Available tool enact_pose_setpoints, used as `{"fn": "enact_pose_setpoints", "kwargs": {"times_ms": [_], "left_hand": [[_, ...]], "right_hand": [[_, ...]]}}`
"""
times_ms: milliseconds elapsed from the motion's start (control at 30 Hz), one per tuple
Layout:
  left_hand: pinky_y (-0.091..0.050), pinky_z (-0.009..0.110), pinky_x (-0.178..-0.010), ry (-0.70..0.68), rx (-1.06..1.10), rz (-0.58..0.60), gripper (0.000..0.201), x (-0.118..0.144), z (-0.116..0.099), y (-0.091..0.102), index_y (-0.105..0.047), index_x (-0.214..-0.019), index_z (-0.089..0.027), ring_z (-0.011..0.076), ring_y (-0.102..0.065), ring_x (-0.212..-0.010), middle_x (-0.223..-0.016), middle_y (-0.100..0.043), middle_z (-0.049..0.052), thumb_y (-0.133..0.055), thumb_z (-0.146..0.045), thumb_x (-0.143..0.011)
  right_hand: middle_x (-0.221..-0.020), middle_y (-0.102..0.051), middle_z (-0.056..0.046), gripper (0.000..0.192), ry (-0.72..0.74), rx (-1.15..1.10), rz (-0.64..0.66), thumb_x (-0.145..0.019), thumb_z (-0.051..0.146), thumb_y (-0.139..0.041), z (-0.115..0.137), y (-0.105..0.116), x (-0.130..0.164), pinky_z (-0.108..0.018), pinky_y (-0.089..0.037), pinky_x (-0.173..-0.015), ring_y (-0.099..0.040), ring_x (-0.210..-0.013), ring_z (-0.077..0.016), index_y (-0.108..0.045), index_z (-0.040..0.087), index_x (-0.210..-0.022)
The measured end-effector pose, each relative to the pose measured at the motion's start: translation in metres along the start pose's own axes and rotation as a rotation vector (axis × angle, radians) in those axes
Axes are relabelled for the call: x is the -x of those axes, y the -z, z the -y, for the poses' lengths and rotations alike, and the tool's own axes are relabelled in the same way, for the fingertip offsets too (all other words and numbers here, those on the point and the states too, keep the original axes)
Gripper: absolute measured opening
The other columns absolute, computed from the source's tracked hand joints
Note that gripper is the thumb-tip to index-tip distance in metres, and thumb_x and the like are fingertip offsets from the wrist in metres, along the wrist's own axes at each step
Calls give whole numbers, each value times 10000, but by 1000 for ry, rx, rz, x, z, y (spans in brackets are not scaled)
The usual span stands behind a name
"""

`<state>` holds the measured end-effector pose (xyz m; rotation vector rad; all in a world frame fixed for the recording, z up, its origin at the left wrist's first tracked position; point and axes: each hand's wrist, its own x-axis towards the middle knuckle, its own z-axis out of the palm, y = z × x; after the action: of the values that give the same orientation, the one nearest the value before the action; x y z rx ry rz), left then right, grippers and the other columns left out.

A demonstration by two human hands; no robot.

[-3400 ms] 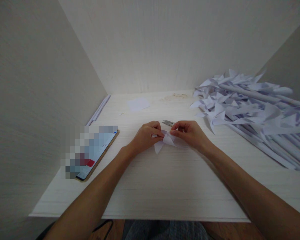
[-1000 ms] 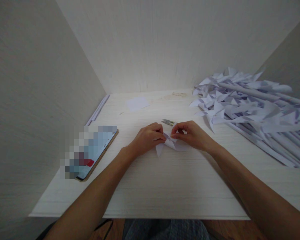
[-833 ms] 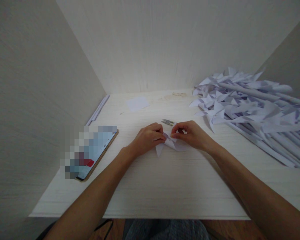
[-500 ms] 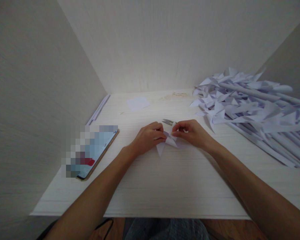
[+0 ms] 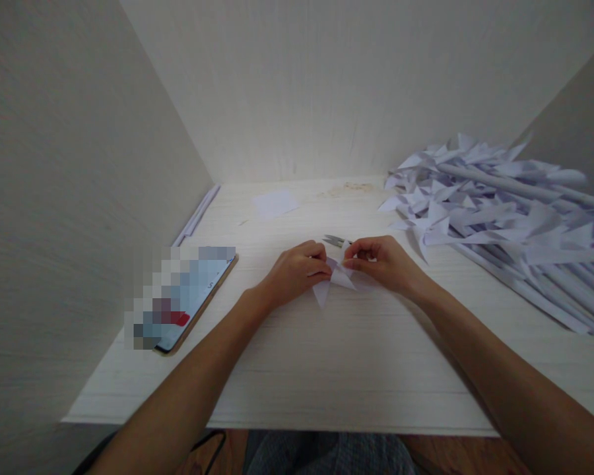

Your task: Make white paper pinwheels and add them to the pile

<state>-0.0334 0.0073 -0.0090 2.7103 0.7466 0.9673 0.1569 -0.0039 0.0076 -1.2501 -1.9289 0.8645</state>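
A small white folded paper piece with pointed flaps (image 5: 337, 280) is being held at the middle of the pale wood-grain desk (image 5: 327, 369), low over the surface or resting on it (contact can't be told). It is being pinched from both sides. The left hand (image 5: 297, 272) is being kept curled, w/ thumb and fingertips closed on the paper's left part. The right hand (image 5: 383, 264) is likewise being kept closed, thumb and forefinger gripping the right part near the top fold.

Key relation: the paper is being kept directly between the two hands, fingertips nearly meeting over it. One pointed flap is being left free, pointing down toward the person, so the piece's long axis is running roughly near-to-far, crosswise to the line between the hands. Neither hand is nearer; both are on it.

Just beyond the fingertips, small metal snips (image 5: 334, 240) are lying on the desk, nearer the right hand, untouched.

Also on the desk: a big heap of white paper pinwheels on rolled paper sticks (image 5: 495, 218) at the right, well apart from the hands; a smartphone w/ a blurred screen (image 5: 188, 297) at the left; a loose white paper square (image 5: 276, 202) near the back; thin white rolled sticks (image 5: 198, 212) along the left wall.
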Motion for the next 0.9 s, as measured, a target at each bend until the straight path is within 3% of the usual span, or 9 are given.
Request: {"fn": "enact_pose_setpoints", "kwargs": {"times_ms": [333,633,900], "left_hand": [[-385,189,-556,-16,-21,28,153,3,2,-3,-644,-656,-147,89,-483,-640,-675,-536,13,-565,-186,-781],[-383,188,-553,-54,-123,17,192,4,2,-4,-638,-645,-152,87,-471,-630,-665,-538,8,-547,-219,-800],[-380,204,-537,-117,-253,-71,225,4,3,-4,-628,-631,-143,95,-467,-613,-637,-540,13,-524,-221,-815]], "right_hand": [[-560,-572,8,60,30,189,36,-686,152,-603,9,-2,3,-241,-345,-518,-450,-520,-97,-638,151,-638],[-641,-642,6,149,260,405,-23,-698,44,-564,8,-8,9,-256,-360,-638,-504,-539,-88,-637,165,-647],[-609,-644,13,172,194,363,-80,-677,43,-566,4,-13,7,-224,-368,-571,-503,-526,-93,-661,181,-641]]}}
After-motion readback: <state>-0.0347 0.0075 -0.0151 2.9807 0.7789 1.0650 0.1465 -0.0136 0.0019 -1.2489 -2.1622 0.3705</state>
